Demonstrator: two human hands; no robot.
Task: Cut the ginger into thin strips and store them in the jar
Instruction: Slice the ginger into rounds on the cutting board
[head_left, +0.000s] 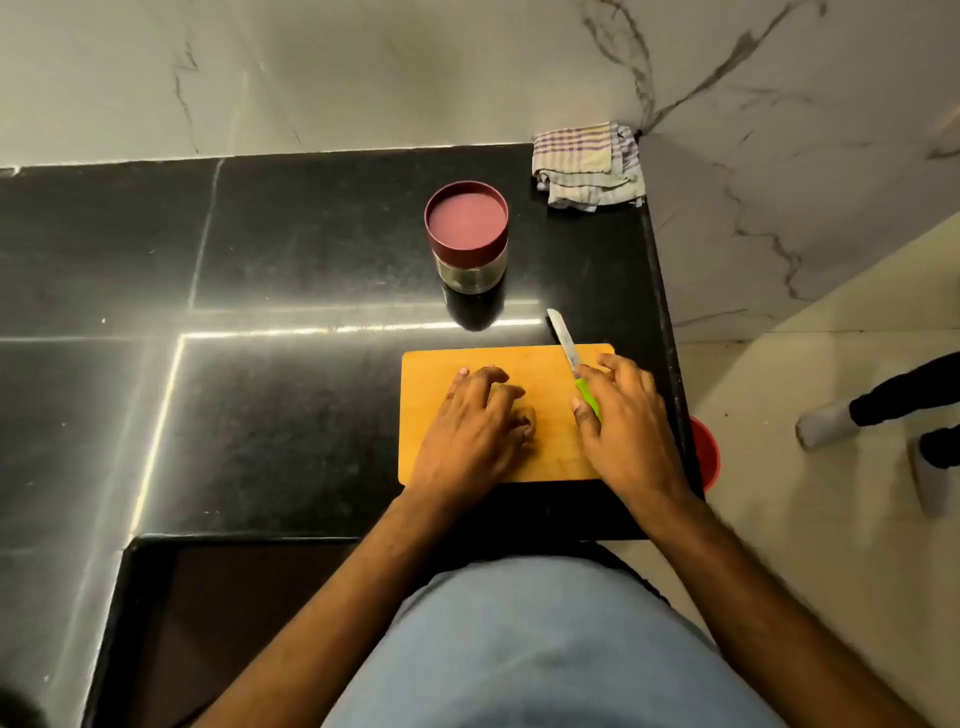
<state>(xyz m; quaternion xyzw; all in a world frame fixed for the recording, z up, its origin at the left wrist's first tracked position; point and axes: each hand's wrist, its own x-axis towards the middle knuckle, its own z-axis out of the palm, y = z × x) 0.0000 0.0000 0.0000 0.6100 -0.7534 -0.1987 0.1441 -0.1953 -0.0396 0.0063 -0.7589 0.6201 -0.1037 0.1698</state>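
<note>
A wooden cutting board (556, 457) lies on the black counter near its right edge. My left hand (472, 421) sits on the board with bent fingers curled over the ginger (511, 392), which is almost wholly hidden beneath them. A small knife (566, 343) with a green handle lies across the board's far right corner, its blade pointing away past the edge. My right hand (623, 421) rests over the handle with spread fingers, index and thumb touching it on either side. The glass jar (466, 228) stands behind the board with its maroon lid on.
A folded checked cloth (589, 166) lies at the counter's back right corner by the marble wall. The counter's edge (670, 332) drops off just right of the board. A red bucket (706, 457) sits on the floor below. Another person's legs (883, 410) stand on the right.
</note>
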